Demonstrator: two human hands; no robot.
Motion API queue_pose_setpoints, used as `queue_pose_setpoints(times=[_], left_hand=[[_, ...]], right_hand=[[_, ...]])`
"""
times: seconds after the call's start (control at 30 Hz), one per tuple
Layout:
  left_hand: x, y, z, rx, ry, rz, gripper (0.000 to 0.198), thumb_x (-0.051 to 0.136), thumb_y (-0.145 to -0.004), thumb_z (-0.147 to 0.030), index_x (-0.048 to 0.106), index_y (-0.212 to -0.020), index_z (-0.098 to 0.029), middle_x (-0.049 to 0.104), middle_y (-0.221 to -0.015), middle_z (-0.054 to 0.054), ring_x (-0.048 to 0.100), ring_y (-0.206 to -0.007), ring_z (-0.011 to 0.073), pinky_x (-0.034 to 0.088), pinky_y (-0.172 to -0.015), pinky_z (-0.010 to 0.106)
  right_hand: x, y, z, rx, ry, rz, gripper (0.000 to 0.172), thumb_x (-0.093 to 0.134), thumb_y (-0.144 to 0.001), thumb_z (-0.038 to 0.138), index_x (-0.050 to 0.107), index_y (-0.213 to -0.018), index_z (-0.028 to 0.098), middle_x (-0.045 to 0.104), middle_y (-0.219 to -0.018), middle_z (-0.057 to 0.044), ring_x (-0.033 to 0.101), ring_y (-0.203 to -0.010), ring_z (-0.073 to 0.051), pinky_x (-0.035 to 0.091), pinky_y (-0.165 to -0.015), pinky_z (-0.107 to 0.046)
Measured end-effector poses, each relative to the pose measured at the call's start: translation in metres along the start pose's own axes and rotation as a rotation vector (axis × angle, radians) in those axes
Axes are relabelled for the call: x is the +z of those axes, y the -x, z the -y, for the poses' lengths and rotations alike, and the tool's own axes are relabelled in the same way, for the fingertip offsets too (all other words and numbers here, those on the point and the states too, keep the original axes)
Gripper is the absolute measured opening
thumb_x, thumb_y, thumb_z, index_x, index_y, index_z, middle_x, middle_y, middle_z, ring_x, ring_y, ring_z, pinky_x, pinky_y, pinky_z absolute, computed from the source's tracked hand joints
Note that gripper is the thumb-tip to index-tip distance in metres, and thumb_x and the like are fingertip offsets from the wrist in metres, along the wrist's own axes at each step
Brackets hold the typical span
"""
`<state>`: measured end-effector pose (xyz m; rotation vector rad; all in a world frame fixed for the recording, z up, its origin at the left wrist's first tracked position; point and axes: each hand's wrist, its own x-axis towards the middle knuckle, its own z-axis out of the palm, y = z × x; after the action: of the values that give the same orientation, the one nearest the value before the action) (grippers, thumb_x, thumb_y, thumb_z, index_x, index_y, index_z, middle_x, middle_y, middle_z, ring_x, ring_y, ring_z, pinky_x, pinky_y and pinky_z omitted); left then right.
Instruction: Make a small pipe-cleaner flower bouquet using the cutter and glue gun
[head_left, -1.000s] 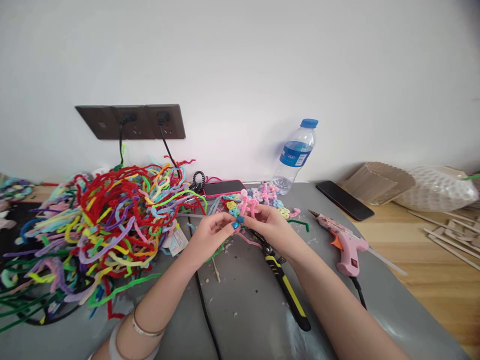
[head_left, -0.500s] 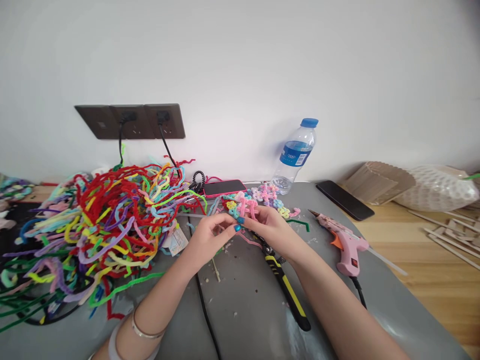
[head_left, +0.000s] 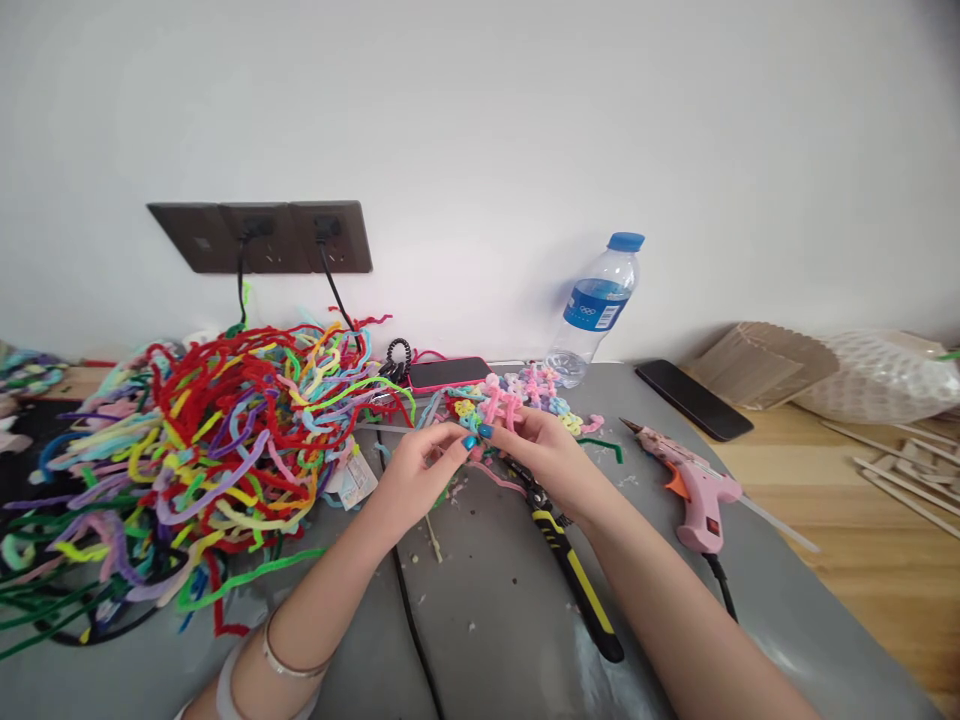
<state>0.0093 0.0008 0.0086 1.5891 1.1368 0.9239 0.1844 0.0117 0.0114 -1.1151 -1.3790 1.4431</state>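
My left hand (head_left: 427,475) and my right hand (head_left: 540,455) meet over the middle of the grey table cover, thumbs almost touching. Both are closed in a pinch on a piece bent from pink pipe cleaner (head_left: 501,400), whose loops rise above the fingers. The fingers hide its lower part. Just behind lie small pipe-cleaner flowers in blue (head_left: 558,406), yellow (head_left: 571,424) and pink. A pair of pliers with black and yellow handles (head_left: 574,575) lies under and beside my right hand, its jaws partly hidden.
A big tangle of coloured pipe cleaners (head_left: 225,440) covers the left side. A pink glue gun (head_left: 703,495) lies at right with its cord. Behind are a bottle (head_left: 596,305), a black phone (head_left: 694,400) and a red-edged phone (head_left: 450,373). A black cable (head_left: 411,620) crosses the front.
My thumbs have shifted slightly, their tips now level and close together. Both hands still pinch the pink piece. The view has moved a little; the things on the table stay put.
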Motion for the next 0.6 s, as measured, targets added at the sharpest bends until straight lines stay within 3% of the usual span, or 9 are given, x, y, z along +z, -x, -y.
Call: queue_pose_setpoints(times=[0.2, 0.33, 0.6], left_hand=[[0.0002, -0.0016, -0.0018, -0.063, 0.152, -0.017, 0.021, 0.058, -0.085, -0.035, 0.067, -0.076, -0.017, 0.067, -0.076, 0.004, 0.063, -0.077, 0.019, 0.05, -0.071, 0.027], [0.0011, -0.0018, 0.0007, -0.059, 0.164, -0.004, 0.017, 0.064, -0.08, -0.033, 0.068, -0.083, -0.017, 0.067, -0.075, 0.003, 0.062, -0.071, 0.0173, 0.048, -0.067, 0.026], [-0.0002, -0.0013, 0.0038, -0.026, 0.101, 0.022, 0.013, 0.06, -0.08, -0.03, 0.062, -0.075, -0.018, 0.055, -0.066, -0.002, 0.048, -0.06, 0.0122, 0.036, -0.057, 0.023]], right_hand=[[-0.0009, -0.0008, -0.0023, -0.026, -0.003, -0.023, 0.035, 0.074, -0.075, 0.047, 0.054, -0.066, 0.02, 0.053, -0.064, 0.002, 0.044, -0.062, -0.013, 0.033, -0.06, -0.027], [-0.0004, -0.0003, -0.001, -0.04, 0.025, -0.033, 0.034, 0.074, -0.073, 0.047, 0.056, -0.067, 0.019, 0.051, -0.063, 0.002, 0.042, -0.062, -0.013, 0.034, -0.059, -0.027], [0.0029, -0.0006, 0.0002, -0.02, 0.048, 0.008, 0.038, 0.073, -0.073, 0.046, 0.047, -0.062, 0.02, 0.041, -0.061, 0.005, 0.034, -0.058, -0.011, 0.029, -0.053, -0.025]])
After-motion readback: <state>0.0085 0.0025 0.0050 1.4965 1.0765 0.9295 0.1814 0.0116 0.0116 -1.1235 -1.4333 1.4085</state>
